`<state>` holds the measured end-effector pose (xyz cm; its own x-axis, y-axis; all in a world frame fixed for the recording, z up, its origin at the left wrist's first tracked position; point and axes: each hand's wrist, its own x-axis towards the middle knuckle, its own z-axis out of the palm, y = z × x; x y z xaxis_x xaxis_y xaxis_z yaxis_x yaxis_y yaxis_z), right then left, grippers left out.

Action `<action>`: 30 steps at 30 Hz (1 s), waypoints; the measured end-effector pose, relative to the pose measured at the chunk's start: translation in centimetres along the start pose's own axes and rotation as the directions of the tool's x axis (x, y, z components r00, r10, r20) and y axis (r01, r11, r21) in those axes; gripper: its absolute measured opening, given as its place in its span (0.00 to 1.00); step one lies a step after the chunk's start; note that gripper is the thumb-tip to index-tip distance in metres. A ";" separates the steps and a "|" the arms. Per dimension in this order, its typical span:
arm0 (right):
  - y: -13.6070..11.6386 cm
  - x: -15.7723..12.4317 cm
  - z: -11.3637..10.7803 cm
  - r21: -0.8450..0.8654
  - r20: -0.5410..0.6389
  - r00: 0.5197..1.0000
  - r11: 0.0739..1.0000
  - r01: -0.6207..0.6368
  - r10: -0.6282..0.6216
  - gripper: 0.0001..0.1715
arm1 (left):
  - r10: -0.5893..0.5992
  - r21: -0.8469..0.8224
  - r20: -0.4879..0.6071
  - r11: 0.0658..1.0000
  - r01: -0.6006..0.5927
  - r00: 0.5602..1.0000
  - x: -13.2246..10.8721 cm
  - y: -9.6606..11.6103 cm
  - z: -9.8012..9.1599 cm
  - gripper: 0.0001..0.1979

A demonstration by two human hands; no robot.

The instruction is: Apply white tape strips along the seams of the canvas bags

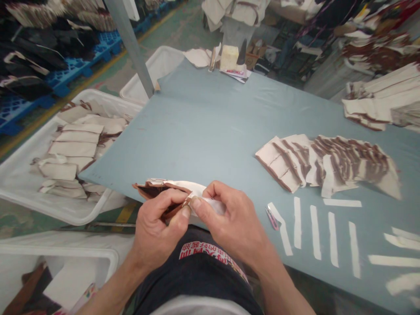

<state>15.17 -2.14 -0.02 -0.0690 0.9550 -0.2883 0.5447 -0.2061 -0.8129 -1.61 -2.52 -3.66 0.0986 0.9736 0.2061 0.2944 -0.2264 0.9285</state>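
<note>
At the table's near edge, my left hand is closed on a cream fabric piece with brown edging. Its thumb and forefinger pinch the piece's edge. My right hand meets it there, thumb and fingers pinching pale material of the same piece, which shows again below the knuckles. The fingers cover the exact spot where both pinches come together. To the right lie several white strips and a small pair of pink-handled snips. Behind them, a fanned row of similar cream and brown pieces rests on the table.
The blue-grey table spreads ahead. On the left stand a white bin heaped with sewn pieces and another white bin below it. A grey post rises by the table's left edge. More fabric stacks sit at the far right.
</note>
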 end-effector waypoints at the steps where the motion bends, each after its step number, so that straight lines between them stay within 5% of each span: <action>1: 0.2 0.2 -0.1 0.041 0.039 0.999 0.999 -0.014 0.012 0.18 | 0.005 0.003 0.007 1.000 -0.005 1.000 0.0 0.0 0.0 0.07; 4: 1.3 1.1 -0.1 0.224 0.189 0.981 0.972 -0.076 0.033 0.22 | -0.008 -0.010 0.019 1.000 0.008 1.000 0.0 0.0 -0.1 0.07; 10: 2.8 2.0 1.2 0.554 0.498 0.865 0.789 -0.265 -0.059 0.40 | -0.176 -0.150 0.149 0.969 0.198 0.973 -0.1 -0.8 -0.8 0.07; 16: 2.9 1.6 2.1 0.581 0.467 0.884 0.760 -0.293 -0.016 0.42 | -0.224 -0.248 0.173 0.933 0.262 0.959 0.3 -1.0 -0.9 0.09; 21: 3.6 0.1 0.7 0.531 0.286 0.956 0.842 -0.097 -0.070 0.40 | -0.266 -0.236 0.212 0.920 0.313 0.941 0.6 -0.6 -1.1 0.10; 30: 3.8 -2.0 2.0 0.519 0.327 0.944 0.829 -0.209 0.033 0.18 | -0.275 -0.102 0.300 0.943 0.318 0.913 1.5 0.5 -1.2 0.09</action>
<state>15.70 -5.26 -3.57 -0.3204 0.8255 -0.4646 0.0323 -0.4807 -0.8763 -2.48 -1.18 -2.51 0.2941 0.9423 -0.1601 0.2118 0.0991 0.9723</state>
